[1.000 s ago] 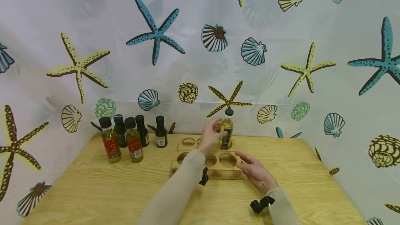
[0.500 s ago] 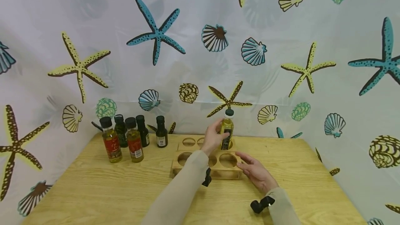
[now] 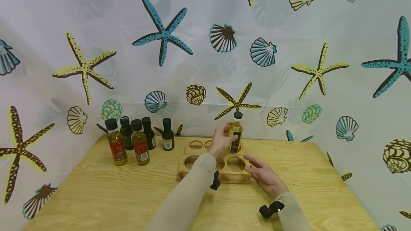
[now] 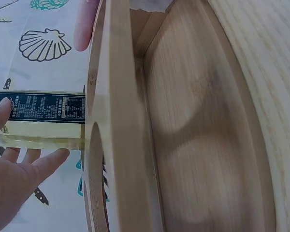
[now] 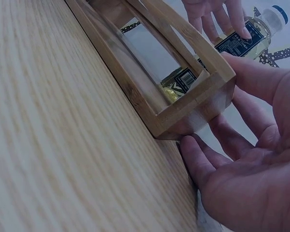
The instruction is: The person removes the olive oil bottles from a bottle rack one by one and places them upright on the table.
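My left hand (image 3: 221,141) grips a bottle of yellow oil (image 3: 237,128) with a dark label and dark green cap. The bottle stands upright in the back-row right hole of a two-tier wooden bottle rack (image 3: 236,174). In the left wrist view, thumb and fingers lie on opposite sides of the oil bottle (image 4: 48,107), its base at the rack's hole. My right hand (image 3: 265,178) rests its fingertips and thumb against the rack's right end. The right wrist view shows them touching the rack's end panel (image 5: 198,115). My left forearm covers part of the front tier.
At the left of the wooden table (image 3: 128,195) stand two oil bottles with red labels, one of them farther right (image 3: 140,145). Several dark bottles stand around them, including a small one (image 3: 167,134). A patterned curtain (image 3: 205,63) hangs behind the table.
My left hand shifts slightly right and stays on the oil bottle, which sits in the same hole. The right hand keeps its place at the rack's end. The head view shifts slightly.
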### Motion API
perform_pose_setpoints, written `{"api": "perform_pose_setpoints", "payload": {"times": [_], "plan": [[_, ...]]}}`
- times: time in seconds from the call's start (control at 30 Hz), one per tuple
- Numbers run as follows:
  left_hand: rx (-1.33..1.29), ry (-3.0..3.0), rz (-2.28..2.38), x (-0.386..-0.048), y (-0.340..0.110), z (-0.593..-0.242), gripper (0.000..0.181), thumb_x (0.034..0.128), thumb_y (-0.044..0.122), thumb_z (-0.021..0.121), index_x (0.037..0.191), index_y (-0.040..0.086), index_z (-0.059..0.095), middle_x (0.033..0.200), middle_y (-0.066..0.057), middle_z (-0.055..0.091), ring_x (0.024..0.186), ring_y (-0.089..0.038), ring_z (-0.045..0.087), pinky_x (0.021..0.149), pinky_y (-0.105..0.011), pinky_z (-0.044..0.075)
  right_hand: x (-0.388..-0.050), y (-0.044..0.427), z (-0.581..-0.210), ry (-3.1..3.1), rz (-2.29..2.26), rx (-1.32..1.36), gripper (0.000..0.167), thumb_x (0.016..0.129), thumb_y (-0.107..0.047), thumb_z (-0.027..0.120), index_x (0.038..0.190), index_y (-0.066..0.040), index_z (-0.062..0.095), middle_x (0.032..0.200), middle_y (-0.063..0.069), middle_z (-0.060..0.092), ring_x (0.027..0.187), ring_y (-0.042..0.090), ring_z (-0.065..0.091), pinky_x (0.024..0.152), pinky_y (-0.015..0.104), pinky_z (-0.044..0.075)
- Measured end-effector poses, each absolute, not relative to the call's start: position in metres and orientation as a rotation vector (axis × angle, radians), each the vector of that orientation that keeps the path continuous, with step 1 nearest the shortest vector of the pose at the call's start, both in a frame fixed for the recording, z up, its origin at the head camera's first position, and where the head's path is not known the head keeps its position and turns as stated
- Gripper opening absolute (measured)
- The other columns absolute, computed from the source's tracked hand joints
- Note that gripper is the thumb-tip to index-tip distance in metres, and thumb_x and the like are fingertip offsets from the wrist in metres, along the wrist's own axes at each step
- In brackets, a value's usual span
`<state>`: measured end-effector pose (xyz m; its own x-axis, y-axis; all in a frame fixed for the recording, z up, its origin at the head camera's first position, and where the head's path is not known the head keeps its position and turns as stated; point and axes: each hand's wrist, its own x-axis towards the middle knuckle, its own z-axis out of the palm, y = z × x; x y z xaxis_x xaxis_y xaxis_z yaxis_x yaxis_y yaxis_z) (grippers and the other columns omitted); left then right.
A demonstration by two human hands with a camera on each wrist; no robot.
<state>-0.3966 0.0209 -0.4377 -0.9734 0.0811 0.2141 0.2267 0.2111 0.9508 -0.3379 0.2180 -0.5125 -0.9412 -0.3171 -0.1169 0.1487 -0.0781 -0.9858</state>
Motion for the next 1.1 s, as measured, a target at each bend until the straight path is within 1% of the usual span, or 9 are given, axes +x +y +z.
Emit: {"api": "perform_pose_setpoints", "payload": {"times": [0.13, 0.23, 0.33, 0.53, 0.67, 0.83, 0.9, 1.1], "plan": [[-0.300, -2.339, -1.883, -0.395, 0.021, -0.439, 0.058, 0.0922, 0.010, 0.069, 0.146, 0.017, 0.047, 0.145, -0.016, 0.047, 0.127, -0.033, 0.052, 0.098, -0.049, 0.049, -0.337, 0.217, -0.513, 1.877, -2.089, -0.190, 0.058, 0.096, -0.008, 0.061, 0.150, -0.009, 0.040, 0.164, 0.015, 0.010, 0.151, 0.037, 0.008, 0.121, 0.057, 0.007], [-0.313, -2.323, -1.896, -0.395, 0.020, -0.438, 0.058, 0.0917, 0.010, 0.069, 0.145, 0.018, 0.047, 0.145, -0.015, 0.048, 0.125, -0.032, 0.053, 0.097, -0.048, 0.050, -0.338, 0.217, -0.513, 1.879, -2.098, -0.185, 0.057, 0.096, -0.009, 0.061, 0.150, -0.009, 0.041, 0.164, 0.015, 0.010, 0.151, 0.037, 0.009, 0.121, 0.056, 0.007], [-0.313, -2.311, -1.896, -0.395, 0.019, -0.437, 0.058, 0.0916, 0.012, 0.070, 0.144, 0.020, 0.049, 0.144, -0.014, 0.049, 0.126, -0.032, 0.052, 0.096, -0.049, 0.050, -0.338, 0.218, -0.513, 1.874, -2.110, -0.175, 0.057, 0.096, -0.008, 0.061, 0.149, -0.008, 0.041, 0.164, 0.015, 0.012, 0.150, 0.037, 0.012, 0.121, 0.056, 0.008], [-0.287, -2.292, -1.887, -0.395, 0.014, -0.436, 0.060, 0.0913, 0.017, 0.071, 0.146, 0.020, 0.047, 0.142, -0.012, 0.051, 0.125, -0.032, 0.051, 0.096, -0.050, 0.049, -0.338, 0.219, -0.513, 1.868, -2.100, -0.191, 0.058, 0.096, -0.008, 0.061, 0.150, -0.007, 0.039, 0.164, 0.016, 0.010, 0.151, 0.038, 0.009, 0.121, 0.057, 0.009], [-0.293, -2.255, -1.900, -0.392, 0.011, -0.433, 0.061, 0.0909, 0.017, 0.072, 0.147, 0.020, 0.047, 0.144, -0.011, 0.049, 0.125, -0.032, 0.051, 0.097, -0.051, 0.048, -0.338, 0.219, -0.513, 1.860, -2.108, -0.181, 0.058, 0.096, -0.008, 0.061, 0.150, -0.007, 0.040, 0.164, 0.017, 0.009, 0.151, 0.038, 0.007, 0.121, 0.056, 0.010], [-0.313, -2.191, -1.867, -0.389, 0.005, -0.428, 0.060, 0.0898, 0.017, 0.073, 0.144, 0.025, 0.049, 0.145, -0.008, 0.048, 0.125, -0.031, 0.051, 0.099, -0.051, 0.047, -0.339, 0.219, -0.513, 1.854, -2.103, -0.191, 0.059, 0.097, -0.007, 0.060, 0.151, -0.006, 0.038, 0.164, 0.017, 0.008, 0.151, 0.037, 0.007, 0.121, 0.055, 0.010], [-0.321, -2.176, -1.859, -0.387, 0.002, -0.424, 0.059, 0.0894, 0.017, 0.073, 0.143, 0.027, 0.050, 0.146, -0.007, 0.048, 0.125, -0.030, 0.052, 0.099, -0.050, 0.048, -0.338, 0.219, -0.512, 1.857, -2.099, -0.197, 0.059, 0.097, -0.008, 0.060, 0.151, -0.006, 0.037, 0.164, 0.017, 0.007, 0.151, 0.038, 0.007, 0.121, 0.056, 0.009], [-0.311, -2.128, -1.876, -0.384, -0.004, -0.415, 0.058, 0.0891, 0.016, 0.074, 0.142, 0.024, 0.052, 0.143, -0.009, 0.050, 0.125, -0.030, 0.052, 0.096, -0.050, 0.050, -0.339, 0.219, -0.511, 1.858, -2.099, -0.191, 0.060, 0.097, -0.009, 0.061, 0.151, -0.006, 0.037, 0.164, 0.017, 0.007, 0.151, 0.037, 0.011, 0.121, 0.055, 0.011]]}}
